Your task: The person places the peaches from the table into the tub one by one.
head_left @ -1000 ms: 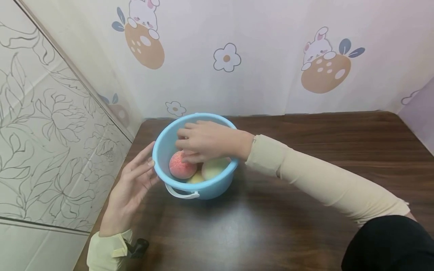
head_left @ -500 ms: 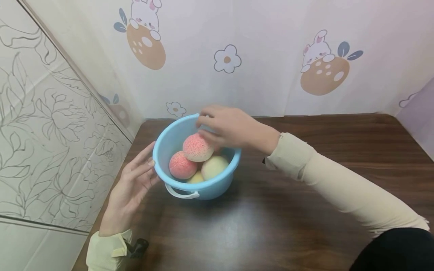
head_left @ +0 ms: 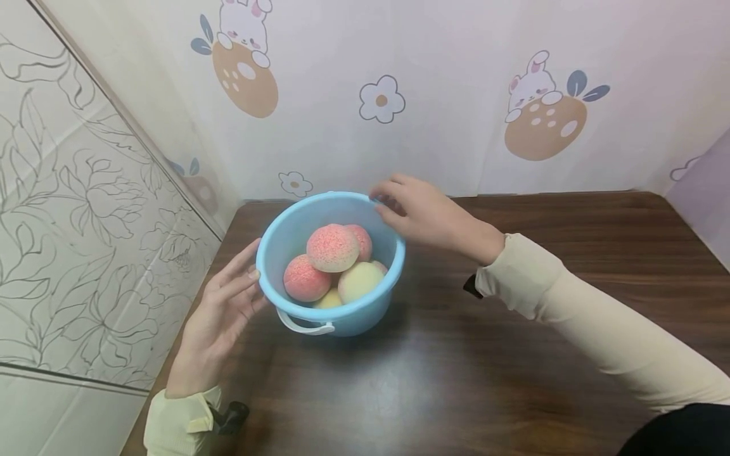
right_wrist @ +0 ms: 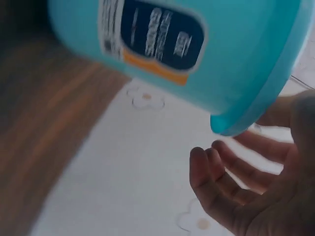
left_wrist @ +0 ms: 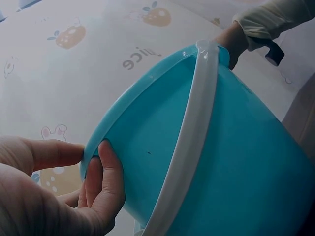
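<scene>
A light blue bucket [head_left: 362,322] holds several round, peach-like fruits. On top lies a pink speckled one [head_left: 332,248] with a pale underside. Around it are a pink fruit [head_left: 307,278], another pink one behind, a pale green one [head_left: 360,282] and a yellow one [head_left: 329,299], partly hidden. My left hand [head_left: 219,310] pinches the bucket's left rim, thumb on one side and fingertips on the other, as the left wrist view shows. At the back right rim my right hand [head_left: 424,212] holds nothing, its fingers loosely bent; the right wrist view cannot settle whether its thumb touches the rim.
The bucket stands near the back left of a dark wooden table [head_left: 513,354]. Its white handle [left_wrist: 189,132] hangs down the front. A patterned wall [head_left: 439,139] rises behind the table, and a flower-patterned panel [head_left: 85,221] borders the left side.
My right hand rose out of the bucket with a pink speckled fruit, let go of it on top of the others, and drew back right to the rim. The left hand stayed put.
</scene>
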`<state>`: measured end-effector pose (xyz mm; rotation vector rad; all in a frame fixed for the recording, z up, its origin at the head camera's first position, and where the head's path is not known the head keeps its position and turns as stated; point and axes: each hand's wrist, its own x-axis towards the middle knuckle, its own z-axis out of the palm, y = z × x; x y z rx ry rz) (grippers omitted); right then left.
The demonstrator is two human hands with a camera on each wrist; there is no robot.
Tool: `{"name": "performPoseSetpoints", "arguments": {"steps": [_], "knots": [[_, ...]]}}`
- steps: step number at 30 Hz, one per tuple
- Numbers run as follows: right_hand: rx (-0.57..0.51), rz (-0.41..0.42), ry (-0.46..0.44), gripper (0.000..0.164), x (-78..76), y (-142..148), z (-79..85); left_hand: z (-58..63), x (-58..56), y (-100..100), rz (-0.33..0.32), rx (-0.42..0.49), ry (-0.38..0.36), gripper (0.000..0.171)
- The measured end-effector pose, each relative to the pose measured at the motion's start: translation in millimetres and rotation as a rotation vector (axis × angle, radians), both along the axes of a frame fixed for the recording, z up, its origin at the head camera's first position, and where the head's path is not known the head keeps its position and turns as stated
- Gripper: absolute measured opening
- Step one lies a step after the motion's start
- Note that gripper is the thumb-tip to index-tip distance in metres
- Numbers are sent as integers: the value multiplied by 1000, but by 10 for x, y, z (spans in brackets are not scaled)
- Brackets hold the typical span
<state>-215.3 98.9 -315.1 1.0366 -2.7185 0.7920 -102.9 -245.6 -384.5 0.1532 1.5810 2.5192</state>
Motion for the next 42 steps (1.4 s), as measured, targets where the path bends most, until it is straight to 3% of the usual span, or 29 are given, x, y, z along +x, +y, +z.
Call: {"name": "performPoseSetpoints", "arguments": {"steps": [9,15,20,26,42], "knots": [[-227,-93,-473,34,8,79,22,10,15,-17,6,-17,10,60],[-322,-112,-651,39,-6,110,13,8,0,-17,-4,0,23,60],[-373,-132,-726,41,-14,166,-20,23,-24,11,-9,-23,25,59],[-395,-141,-730,43,-4,335,-44,36,-104,121,-37,-35,-1,59],[-554,-275,-768,54,40,1142,-117,119,-616,844,-98,-113,-36,55]]}}
